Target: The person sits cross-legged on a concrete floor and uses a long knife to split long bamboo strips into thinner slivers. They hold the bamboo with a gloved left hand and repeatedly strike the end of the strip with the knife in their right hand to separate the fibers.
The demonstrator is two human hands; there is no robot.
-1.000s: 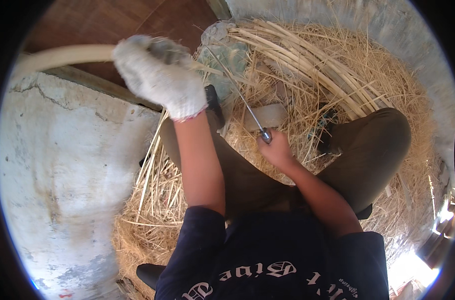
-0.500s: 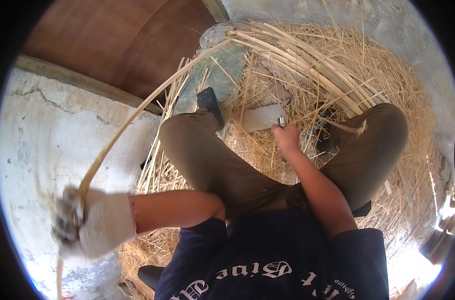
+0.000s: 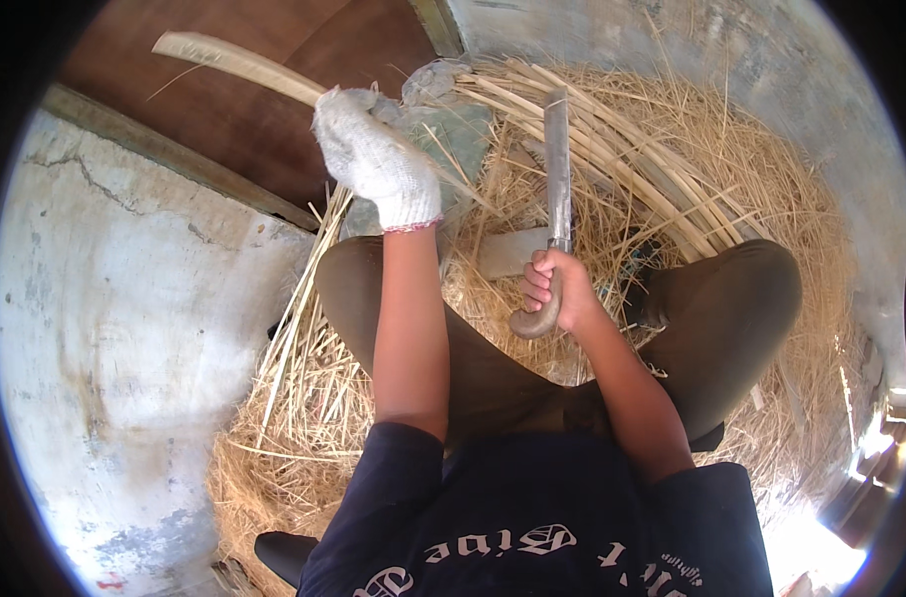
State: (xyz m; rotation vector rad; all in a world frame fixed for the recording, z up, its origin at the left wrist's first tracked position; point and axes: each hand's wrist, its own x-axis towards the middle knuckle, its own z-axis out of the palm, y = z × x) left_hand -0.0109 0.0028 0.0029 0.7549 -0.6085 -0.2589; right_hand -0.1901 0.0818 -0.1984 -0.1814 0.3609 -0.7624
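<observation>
My left hand, in a white knitted glove, is raised at the upper left and closed around a pale bamboo strip. The strip's broad end sticks out to the left; a thinner part shows to the right of the glove. My bare right hand grips the curved wooden handle of a machete between my knees. Its blade points away from me, with the flat side showing, apart from the strip. Just beyond the right fist lies a pale flat block, partly hidden by the knife and hand.
A bundle of long bamboo strips lies at the far side, on heaps of shavings. More thin strips lie left of my left leg. A cracked wall stands at the left, a brown panel at the upper left.
My left hand has swung from the lower left up to the upper left with the bamboo strip. The machete has turned, so its broad blade and curved handle now show.
</observation>
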